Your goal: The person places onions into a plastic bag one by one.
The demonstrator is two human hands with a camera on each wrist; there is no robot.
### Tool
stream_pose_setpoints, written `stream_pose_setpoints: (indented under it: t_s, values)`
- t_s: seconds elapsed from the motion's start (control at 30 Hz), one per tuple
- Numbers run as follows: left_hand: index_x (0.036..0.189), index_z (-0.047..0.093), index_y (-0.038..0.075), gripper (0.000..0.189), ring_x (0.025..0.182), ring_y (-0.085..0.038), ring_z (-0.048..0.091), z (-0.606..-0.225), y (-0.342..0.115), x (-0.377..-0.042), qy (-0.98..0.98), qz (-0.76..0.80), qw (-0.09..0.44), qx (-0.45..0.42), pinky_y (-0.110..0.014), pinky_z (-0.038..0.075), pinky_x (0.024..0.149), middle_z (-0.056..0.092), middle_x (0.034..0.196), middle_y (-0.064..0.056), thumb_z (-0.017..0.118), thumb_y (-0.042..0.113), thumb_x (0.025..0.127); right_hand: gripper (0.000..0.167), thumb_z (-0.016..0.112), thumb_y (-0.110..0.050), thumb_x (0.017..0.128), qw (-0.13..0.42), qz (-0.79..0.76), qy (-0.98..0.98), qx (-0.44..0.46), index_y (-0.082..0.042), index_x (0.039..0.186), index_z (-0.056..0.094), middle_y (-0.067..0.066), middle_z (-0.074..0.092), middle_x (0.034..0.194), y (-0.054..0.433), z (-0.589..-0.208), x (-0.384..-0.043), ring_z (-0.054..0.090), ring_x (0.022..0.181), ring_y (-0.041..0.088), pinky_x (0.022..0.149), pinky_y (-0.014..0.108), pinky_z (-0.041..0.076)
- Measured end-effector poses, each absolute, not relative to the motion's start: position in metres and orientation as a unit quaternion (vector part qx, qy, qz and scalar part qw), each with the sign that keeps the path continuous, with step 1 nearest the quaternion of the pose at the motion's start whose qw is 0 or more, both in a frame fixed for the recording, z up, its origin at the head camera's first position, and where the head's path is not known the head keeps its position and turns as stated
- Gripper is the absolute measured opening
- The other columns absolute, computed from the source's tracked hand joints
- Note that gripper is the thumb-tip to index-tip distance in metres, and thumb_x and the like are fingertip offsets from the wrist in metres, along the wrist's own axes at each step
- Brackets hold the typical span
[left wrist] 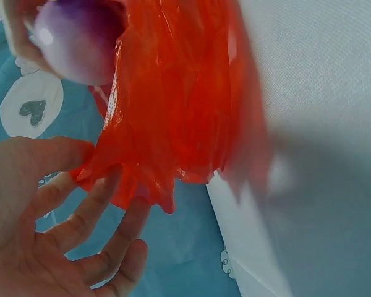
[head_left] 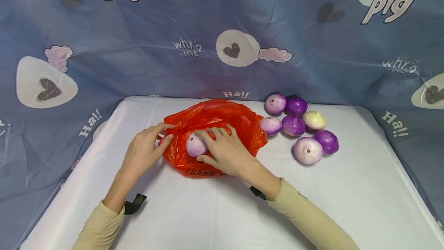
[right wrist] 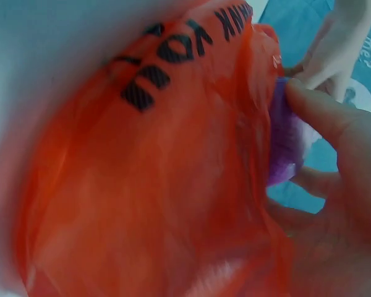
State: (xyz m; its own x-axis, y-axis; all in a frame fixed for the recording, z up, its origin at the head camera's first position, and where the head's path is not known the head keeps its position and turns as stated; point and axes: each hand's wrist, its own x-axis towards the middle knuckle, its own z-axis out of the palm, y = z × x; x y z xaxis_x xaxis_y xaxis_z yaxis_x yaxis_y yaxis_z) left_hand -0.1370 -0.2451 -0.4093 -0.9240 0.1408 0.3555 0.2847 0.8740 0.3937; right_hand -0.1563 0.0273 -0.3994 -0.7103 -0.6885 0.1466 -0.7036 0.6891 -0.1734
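Observation:
A red plastic bag (head_left: 222, 113) with black lettering lies spread on the table. My left hand (head_left: 143, 149) pinches its left edge between thumb and fingers; the left wrist view shows the film bunched at the fingertips (left wrist: 108, 176). With thumb and fingers curled round it, my right hand (head_left: 230, 151) holds a pale purple onion (head_left: 195, 146) over the bag. In the right wrist view, the onion (right wrist: 287, 133) appears right at the bag's rim, and the bag covers part of it.
To the right of the bag sit several onions, among them a dark purple one (head_left: 293, 125), a yellowish one (head_left: 314, 120) and a pale one (head_left: 308, 151). A white cloth (head_left: 364, 188) covers the table, and a printed blue curtain (head_left: 166, 18) hangs behind it.

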Motion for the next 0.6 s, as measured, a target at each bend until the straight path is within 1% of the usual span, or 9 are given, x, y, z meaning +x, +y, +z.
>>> stream_pose_setpoints:
  t_s: [0.13,0.23,0.37,0.6]
  values:
    - [0.129,0.073,0.019,0.027,0.081,-0.029,0.07,-0.409,-0.243,-0.138,-0.954,-0.225,0.161,-0.113,-0.039,0.053,0.065,0.079,0.103,-0.01,0.073,0.019,0.102,0.075,0.069,-0.058,0.1,0.008,0.109,-0.922,0.371,-0.025,0.162,0.043,0.01,0.063,0.149,0.022,-0.406,-0.158,0.058,0.143,0.032,0.123,0.062,0.041]
    - [0.128,0.074,0.018,0.027,0.081,-0.028,0.07,-0.409,-0.242,-0.137,-0.954,-0.225,0.162,-0.115,-0.038,0.054,0.065,0.079,0.102,-0.009,0.073,0.018,0.101,0.075,0.071,-0.058,0.099,-0.001,0.112,-0.921,0.373,-0.027,0.162,0.044,0.009,0.064,0.148,0.017,-0.409,-0.159,0.059,0.141,0.032,0.122,0.062,0.043]
    - [0.128,0.073,0.017,0.027,0.082,-0.027,0.07,-0.409,-0.242,-0.136,-0.954,-0.222,0.161,-0.116,-0.04,0.056,0.066,0.079,0.102,-0.01,0.073,0.018,0.101,0.075,0.073,-0.057,0.098,-0.015,0.113,-0.919,0.378,-0.029,0.162,0.045,0.008,0.063,0.15,0.011,-0.412,-0.161,0.06,0.142,0.032,0.122,0.062,0.043]
    - [0.129,0.073,0.018,0.027,0.083,-0.031,0.072,-0.408,-0.24,-0.138,-0.955,-0.221,0.16,-0.116,-0.045,0.058,0.065,0.079,0.103,-0.012,0.072,0.019,0.102,0.076,0.074,-0.056,0.098,-0.037,0.111,-0.922,0.37,-0.03,0.162,0.044,0.008,0.062,0.152,0.005,-0.416,-0.163,0.06,0.142,0.032,0.123,0.064,0.042]
